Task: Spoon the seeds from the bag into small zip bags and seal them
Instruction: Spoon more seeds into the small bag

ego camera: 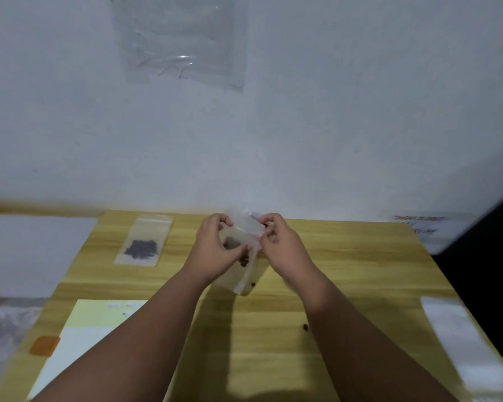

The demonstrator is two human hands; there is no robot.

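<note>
A small zip bag (243,278) hangs above the wooden tabletop (360,271), held up between both hands, with its zip edge uppermost and its lower end tilted toward the person. The left hand (214,250) grips the bag's upper left side: its fingers (225,221) are curled over the top edge and the thumb lies across the clear front. The right hand (280,242) pinches the upper right corner, fingers bent and closed on the plastic. Whether the zip is pressed shut cannot be told through the blur.

A few dark seeds (244,261) sit inside the held bag just under the left thumb, and one more lies close to its bottom edge.

Left of the held bag and beyond it, a filled zip bag (143,242) lies flat on the tabletop with a dark patch of seeds in its lower half. Nearer the person than the held bag and a little to its right, a loose seed (305,327) rests on the wood beside the right forearm. Far to the right of the held bag, a long pale plastic bag (465,343) lies along the tabletop's edge. Below and to the left of the held bag lies a pale yellow sheet (99,314), partly hidden by the left forearm, with an orange square of tape (44,346) at its left side. High above the held bag, a clear plastic sheet (180,39) hangs on the white wall
</note>
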